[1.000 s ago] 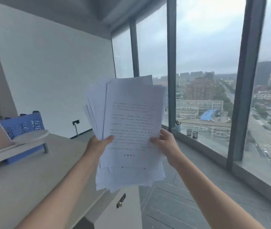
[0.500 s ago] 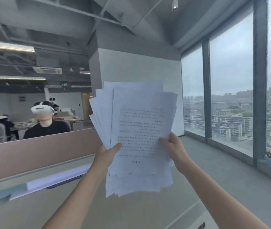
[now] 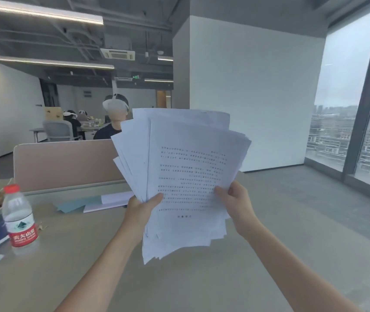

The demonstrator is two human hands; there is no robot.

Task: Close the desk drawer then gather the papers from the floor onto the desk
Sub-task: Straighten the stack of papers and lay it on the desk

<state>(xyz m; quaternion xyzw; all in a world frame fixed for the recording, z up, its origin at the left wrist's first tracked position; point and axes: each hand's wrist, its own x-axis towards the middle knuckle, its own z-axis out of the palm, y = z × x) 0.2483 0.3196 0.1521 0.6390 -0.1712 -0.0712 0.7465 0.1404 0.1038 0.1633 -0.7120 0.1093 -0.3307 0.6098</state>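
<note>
A loose, fanned stack of white printed papers (image 3: 186, 167) stands upright in the air above the beige desk (image 3: 85, 255). My left hand (image 3: 140, 209) pinches the stack's lower left edge, thumb on the front sheet. Gripping the lower right edge is my right hand (image 3: 236, 204). The sheets are uneven, with corners sticking out at the top and bottom. The desk drawer is out of view.
A water bottle (image 3: 19, 218) with a red cap and label stands at the desk's left. Behind it lie books and teal sheets (image 3: 79, 203) by the pink divider panel (image 3: 67, 163). A person wearing a headset (image 3: 112, 124) sits beyond. Floor and windows lie right.
My view has swung left from the window to the desk and office behind it. The papers stay held in both hands, now over the desk surface.
</note>
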